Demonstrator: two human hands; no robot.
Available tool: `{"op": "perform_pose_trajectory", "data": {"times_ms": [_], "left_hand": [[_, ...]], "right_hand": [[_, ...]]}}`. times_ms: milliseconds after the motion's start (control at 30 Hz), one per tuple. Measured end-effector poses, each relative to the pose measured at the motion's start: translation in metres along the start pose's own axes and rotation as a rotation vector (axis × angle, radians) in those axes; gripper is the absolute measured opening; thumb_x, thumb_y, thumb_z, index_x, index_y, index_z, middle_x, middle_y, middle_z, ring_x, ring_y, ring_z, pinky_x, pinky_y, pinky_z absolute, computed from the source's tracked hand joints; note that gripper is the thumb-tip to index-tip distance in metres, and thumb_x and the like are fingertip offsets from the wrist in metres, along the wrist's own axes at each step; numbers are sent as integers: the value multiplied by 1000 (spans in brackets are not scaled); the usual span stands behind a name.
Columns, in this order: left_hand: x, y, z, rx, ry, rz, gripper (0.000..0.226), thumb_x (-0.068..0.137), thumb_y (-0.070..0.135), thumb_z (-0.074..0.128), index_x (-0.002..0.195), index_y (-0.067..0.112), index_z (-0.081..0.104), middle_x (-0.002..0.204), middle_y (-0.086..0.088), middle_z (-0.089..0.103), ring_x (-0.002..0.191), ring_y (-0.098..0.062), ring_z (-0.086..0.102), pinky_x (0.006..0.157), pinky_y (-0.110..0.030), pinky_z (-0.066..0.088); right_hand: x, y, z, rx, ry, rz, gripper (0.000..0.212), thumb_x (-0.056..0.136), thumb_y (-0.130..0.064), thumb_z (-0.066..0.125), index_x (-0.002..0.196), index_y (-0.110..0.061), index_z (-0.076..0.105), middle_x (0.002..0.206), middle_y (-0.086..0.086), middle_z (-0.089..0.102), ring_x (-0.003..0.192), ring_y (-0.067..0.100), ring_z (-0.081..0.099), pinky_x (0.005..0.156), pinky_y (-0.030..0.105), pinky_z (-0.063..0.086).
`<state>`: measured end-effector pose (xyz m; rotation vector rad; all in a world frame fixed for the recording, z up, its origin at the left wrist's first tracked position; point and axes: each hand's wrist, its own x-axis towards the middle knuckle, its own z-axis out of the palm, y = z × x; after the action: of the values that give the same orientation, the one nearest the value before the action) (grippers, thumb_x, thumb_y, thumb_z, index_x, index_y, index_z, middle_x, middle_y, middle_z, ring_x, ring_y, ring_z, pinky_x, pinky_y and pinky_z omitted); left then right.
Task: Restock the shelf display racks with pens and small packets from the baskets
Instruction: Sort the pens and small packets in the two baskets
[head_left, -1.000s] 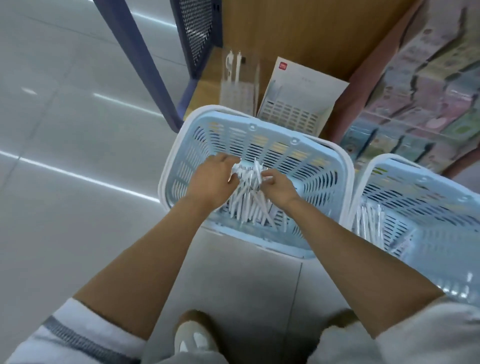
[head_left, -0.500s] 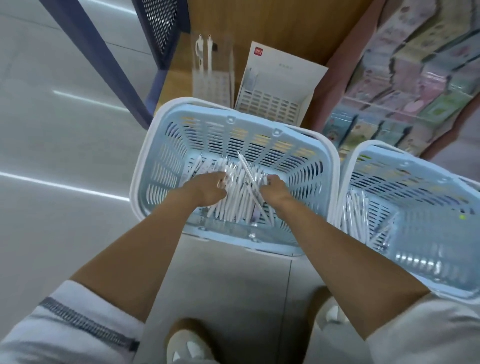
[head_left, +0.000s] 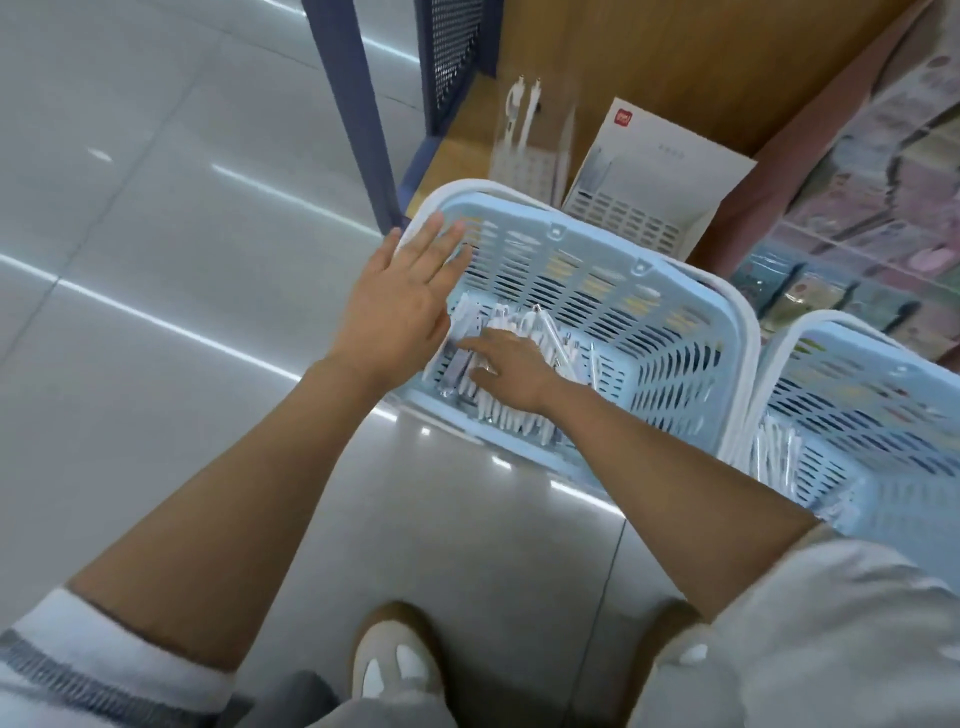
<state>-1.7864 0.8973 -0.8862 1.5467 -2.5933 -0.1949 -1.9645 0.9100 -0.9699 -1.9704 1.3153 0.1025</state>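
A light blue basket (head_left: 691, 291) stands on the floor against the wooden shelf, with a pile of white pens (head_left: 514, 415) in its bottom. My left hand (head_left: 395, 301) hovers open over the basket's left rim, fingers spread and holding nothing. My right hand (head_left: 506, 369) lies on the pens inside the basket with its fingers stretched out to the left. On the shelf behind stand a clear pen rack (head_left: 530, 150) holding two white pens and a white card display rack (head_left: 654, 182).
A second blue basket (head_left: 852, 374) with more white pens (head_left: 774, 452) sits to the right. Rows of small packets (head_left: 893, 197) hang at the far right. A blue metal frame post (head_left: 353, 104) rises at the left. My shoe (head_left: 395, 660) is below.
My left hand has lifted off the pens and opened over the basket's left rim. My right hand has slid left across the pile. The view has tilted and shifted.
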Motion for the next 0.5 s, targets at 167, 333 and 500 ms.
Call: {"op": "perform_pose_trajectory", "data": {"times_ms": [167, 333, 500], "left_hand": [[-11, -12, -1, -196, 119, -82, 51, 88, 6, 46, 139, 4, 48, 157, -14, 27, 146, -34, 21, 115, -49, 24], [-11, -12, 2, -237, 110, -97, 55, 93, 9, 46, 147, 8, 37, 160, -9, 21, 146, -31, 23, 116, -42, 25], [-10, -12, 6, -210, 130, -105, 54, 92, 8, 51, 145, 8, 41, 160, -8, 21, 147, -31, 22, 115, -44, 26]], "right_hand": [[-22, 37, -5, 3, 137, 58, 30, 95, -23, 53, 123, -24, 60, 125, -2, 59, 126, 22, 40, 97, 33, 23], [4, 21, 2, 118, 127, 13, 36, 94, -33, 55, 130, -27, 55, 137, -4, 53, 124, 19, 43, 106, 35, 22], [-4, 39, 3, 213, 178, 58, 37, 91, -31, 62, 127, -21, 58, 129, 0, 57, 116, 16, 51, 106, 47, 35]]}}
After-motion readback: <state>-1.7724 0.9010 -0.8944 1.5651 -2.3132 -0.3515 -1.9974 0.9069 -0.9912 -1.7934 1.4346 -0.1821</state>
